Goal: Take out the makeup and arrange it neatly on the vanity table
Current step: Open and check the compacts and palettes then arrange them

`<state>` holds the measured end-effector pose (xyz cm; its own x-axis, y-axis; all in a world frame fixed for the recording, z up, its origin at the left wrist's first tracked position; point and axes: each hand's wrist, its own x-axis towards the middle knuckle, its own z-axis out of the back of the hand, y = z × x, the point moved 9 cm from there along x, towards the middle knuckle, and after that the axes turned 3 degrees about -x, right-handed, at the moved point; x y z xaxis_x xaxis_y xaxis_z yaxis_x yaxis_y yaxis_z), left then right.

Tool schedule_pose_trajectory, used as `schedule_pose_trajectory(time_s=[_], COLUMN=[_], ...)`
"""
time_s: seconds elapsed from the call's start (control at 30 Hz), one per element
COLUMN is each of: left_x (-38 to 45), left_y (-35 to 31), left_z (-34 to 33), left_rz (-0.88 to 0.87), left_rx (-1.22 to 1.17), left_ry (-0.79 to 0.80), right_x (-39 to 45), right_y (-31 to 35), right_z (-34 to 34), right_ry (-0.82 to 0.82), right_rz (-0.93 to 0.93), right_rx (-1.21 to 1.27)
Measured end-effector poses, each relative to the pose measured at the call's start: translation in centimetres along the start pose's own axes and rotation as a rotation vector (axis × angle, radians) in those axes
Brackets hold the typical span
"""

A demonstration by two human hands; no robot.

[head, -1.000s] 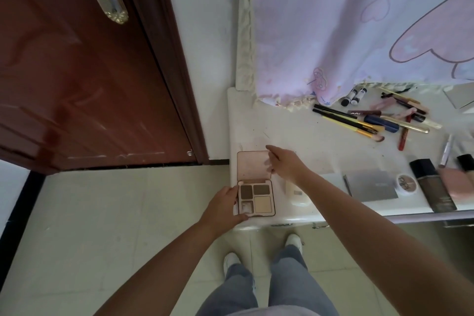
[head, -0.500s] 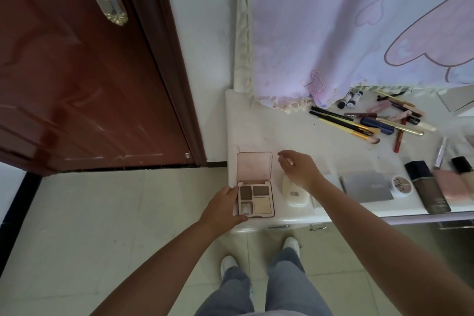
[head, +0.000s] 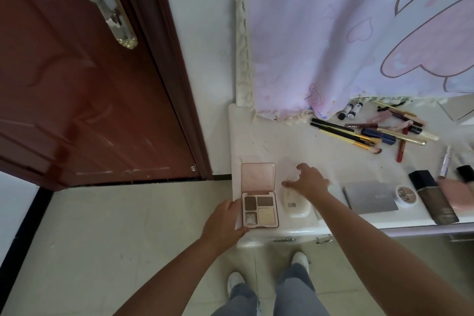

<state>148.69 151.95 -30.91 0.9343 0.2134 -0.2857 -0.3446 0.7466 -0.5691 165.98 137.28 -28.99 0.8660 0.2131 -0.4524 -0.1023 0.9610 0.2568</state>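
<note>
Pink bottle (head: 459, 194): blurring at the right frame edge, label unreadable. Mirror (head: 459, 110): running off the right edge. White compact (head: 295, 204): far end lying hidden under the right hand (head: 309, 182). Brush pile (head: 384, 128): lettering too small to read.

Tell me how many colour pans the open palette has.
4, in the palette by the left hand: two dark ones at the back, a whitish one front left, a pale yellow one front right.
</note>
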Motion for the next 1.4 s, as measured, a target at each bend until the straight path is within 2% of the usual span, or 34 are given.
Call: schedule_pose_trajectory(time_s=[0.27,0.4,0.53,0.63,0.73,0.8,0.9,1.2,1.3,1.4], left_x=[0.2,2.1,2.9,2.8,3.4,3.5,2.7,0.5,0.0,0.0], left_y=[-2.3,-7.0,-12.8,-15.4,-16.5,-17.3,-18.5,-23.5,-24.4,-24.1], left_z=[2.3,4.2,7.1,9.0,11.2,13.1,16.4,28.6,31.3,32.9], left_rz=[-0.068,-0.147,-0.336,-0.400,-0.421,-0.454,-0.530,-0.565,-0.560,-0.539], left_rx=[-0.078,-0.102,-0.035,0.014,0.071,0.124,0.175,0.367,0.422,0.338], left_ry=[-0.044,-0.055,-0.252,-0.375,-0.395,-0.398,-0.467,-0.567,-0.540,-0.490], right_x=[-1.8,-3.7,-5.3,-6.2,-7.2,-7.5,-7.8,-11.1,-12.0,-13.0], right_y=[-0.1,-0.9,-0.3,0.9,2.2,3.1,5.0,11.7,13.3,14.2], right_z=[3.6,7.0,10.5,11.8,12.7,14.0,16.3,25.9,27.5,28.9], right_ry=[-0.150,-0.212,-0.255,-0.137,-0.012,-0.025,-0.054,-0.122,-0.119,-0.213], right_rz=[0.104,0.073,0.081,0.073,0.013,0.010,0.064,0.373,0.465,0.580], right_rx=[0.316,0.659,0.898,1.038,0.930,0.834,0.870,1.018,1.096,1.087])
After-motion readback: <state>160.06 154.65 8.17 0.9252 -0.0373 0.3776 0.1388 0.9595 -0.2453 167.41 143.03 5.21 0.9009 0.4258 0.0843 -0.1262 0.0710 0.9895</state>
